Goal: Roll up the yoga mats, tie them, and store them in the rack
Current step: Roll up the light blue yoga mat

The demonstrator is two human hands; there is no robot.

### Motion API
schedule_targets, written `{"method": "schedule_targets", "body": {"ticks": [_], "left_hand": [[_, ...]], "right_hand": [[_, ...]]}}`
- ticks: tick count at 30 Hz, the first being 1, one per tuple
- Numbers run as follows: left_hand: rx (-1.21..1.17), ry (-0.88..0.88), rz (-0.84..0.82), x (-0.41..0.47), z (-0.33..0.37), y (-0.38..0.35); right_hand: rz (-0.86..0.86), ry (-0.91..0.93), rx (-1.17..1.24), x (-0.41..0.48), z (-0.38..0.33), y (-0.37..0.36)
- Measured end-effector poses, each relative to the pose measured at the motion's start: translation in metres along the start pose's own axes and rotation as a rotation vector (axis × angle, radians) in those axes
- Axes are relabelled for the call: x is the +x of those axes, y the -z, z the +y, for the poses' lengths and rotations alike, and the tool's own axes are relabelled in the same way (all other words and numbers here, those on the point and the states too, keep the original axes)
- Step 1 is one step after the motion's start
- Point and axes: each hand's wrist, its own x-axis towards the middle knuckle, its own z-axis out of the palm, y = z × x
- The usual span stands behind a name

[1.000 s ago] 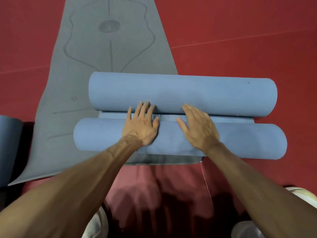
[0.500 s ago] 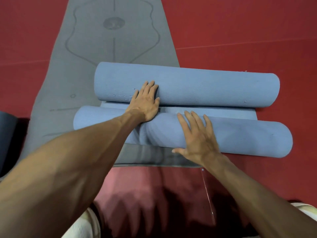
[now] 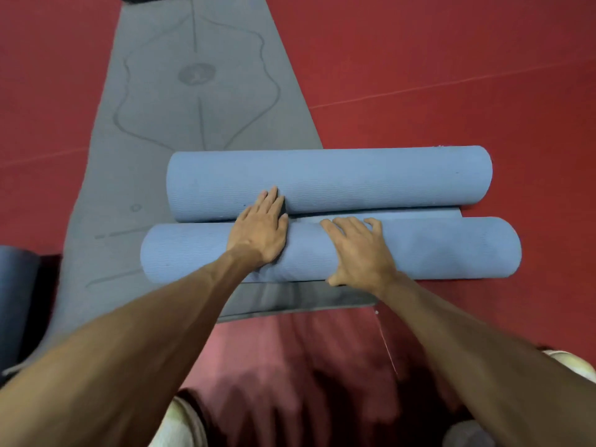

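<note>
Rolling is the step in hand, as I judge it. A blue yoga mat lies on the floor as two rolls, side by side and parallel. The far blue roll (image 3: 354, 179) and the near blue roll (image 3: 451, 250) are joined by a narrow flat strip (image 3: 403, 214) of the same blue material, so it seems to be one mat wound from both ends, though I cannot be sure. Both rolls lie across a grey mat (image 3: 193, 108), which is spread flat on the red floor (image 3: 451, 75).

The left hand (image 3: 261, 230) lies flat on the near blue roll, fingers straight and close together, with the fingertips reaching the lower side of the far blue roll. The right hand (image 3: 358, 253) grips the near blue roll: its fingers bend over the top and the thumb is spread at the side toward the person.

The next move probably calls for even pressure from both hands, to bring the two rolls together so the strip disappears and the ends stay level. After that a tie is needed, and I see no tie and no rack in this view. The grey mat is not rolled at all. A dark roll (image 3: 16, 285) shows at the left edge.
</note>
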Motion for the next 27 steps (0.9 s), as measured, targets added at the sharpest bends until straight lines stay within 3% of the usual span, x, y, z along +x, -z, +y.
{"method": "schedule_targets", "body": {"ticks": [3,13,27], "left_hand": [[0.036,0.002,-0.027,-0.031,0.002,-0.002],[0.087,0.027,-0.103,-0.111,0.009,-0.009],[0.091,0.046,-0.054,-0.063,0.004,-0.013]], "right_hand": [[-0.109,0.034,0.040,-0.007,-0.002,0.012],[-0.187,-0.029,0.082,-0.069,-0.038,0.017],[-0.415,-0.004,0.238,-0.030,-0.013,0.021]]}}
